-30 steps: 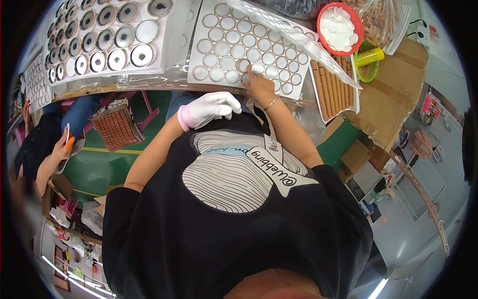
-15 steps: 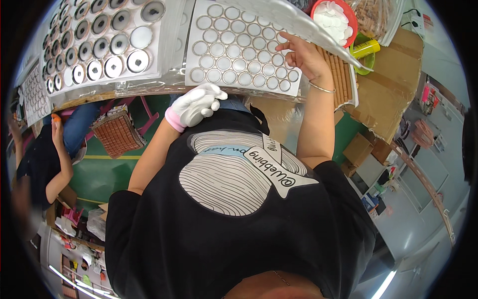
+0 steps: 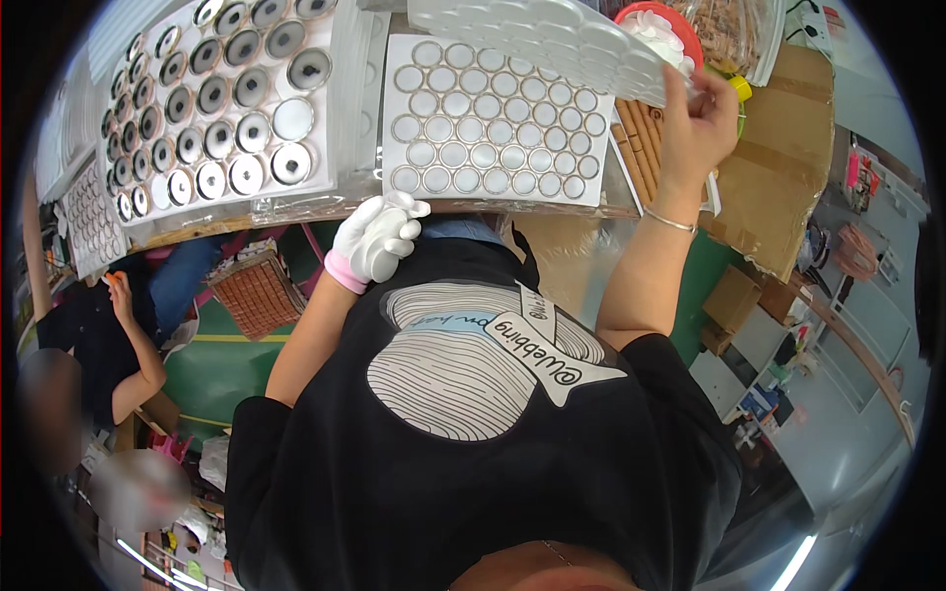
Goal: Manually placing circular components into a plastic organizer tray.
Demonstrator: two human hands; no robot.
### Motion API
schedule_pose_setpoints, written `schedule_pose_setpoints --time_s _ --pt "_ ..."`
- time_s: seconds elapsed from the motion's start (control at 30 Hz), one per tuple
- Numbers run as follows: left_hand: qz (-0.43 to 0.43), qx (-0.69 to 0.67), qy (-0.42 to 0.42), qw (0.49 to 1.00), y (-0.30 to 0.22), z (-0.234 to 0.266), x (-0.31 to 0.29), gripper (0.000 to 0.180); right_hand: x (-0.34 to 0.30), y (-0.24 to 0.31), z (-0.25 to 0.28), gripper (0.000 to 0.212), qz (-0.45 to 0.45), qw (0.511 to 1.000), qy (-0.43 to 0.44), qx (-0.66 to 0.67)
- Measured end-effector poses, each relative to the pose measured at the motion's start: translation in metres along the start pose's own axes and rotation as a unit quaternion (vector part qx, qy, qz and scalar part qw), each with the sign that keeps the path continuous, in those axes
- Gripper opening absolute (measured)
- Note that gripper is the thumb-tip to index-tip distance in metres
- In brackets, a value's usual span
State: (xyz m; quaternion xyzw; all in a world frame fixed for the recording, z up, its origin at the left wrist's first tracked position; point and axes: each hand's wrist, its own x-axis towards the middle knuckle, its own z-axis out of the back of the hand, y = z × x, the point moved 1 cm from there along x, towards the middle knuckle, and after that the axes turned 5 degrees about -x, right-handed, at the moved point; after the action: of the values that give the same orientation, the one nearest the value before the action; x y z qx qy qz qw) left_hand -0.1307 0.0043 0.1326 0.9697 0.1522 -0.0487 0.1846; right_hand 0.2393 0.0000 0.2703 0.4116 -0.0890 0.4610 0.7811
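On the table in front of me lies a white sheet set with rows of round, metal-rimmed pieces, each with a pale centre. A translucent plastic sheet with moulded round pockets slants over its far part. My bare right hand, with a bangle at the wrist, is closed at that plastic sheet's right edge and appears to pinch it. My left hand wears a white glove with a pink cuff. It rests near the table's front edge, fingers curled around what look like white round discs, partly hidden by the fingers.
At left stands a sheet of round pieces with dark centres. A red bowl of white discs, brown sticks and cardboard are at right. Another person's hand shows far left, near a woven basket.
My right hand has moved right from over the round pieces to the plastic sheet's edge. That sheet's right edge has shifted left. My gloved left hand stays closed near the table edge.
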Motion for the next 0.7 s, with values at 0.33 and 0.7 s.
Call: schedule_pose_setpoints --time_s 0.33,0.7 --pt "0.015 -0.044 -0.037 0.998 -0.018 -0.021 0.019 0.031 -0.125 0.007 0.001 0.021 -0.11 0.99 0.082 -0.034" --pt "0.079 0.016 -0.051 0.995 -0.023 -0.061 0.105 0.027 -0.27 -0.095 -0.088 0.062 -0.259 0.855 0.358 -0.272"
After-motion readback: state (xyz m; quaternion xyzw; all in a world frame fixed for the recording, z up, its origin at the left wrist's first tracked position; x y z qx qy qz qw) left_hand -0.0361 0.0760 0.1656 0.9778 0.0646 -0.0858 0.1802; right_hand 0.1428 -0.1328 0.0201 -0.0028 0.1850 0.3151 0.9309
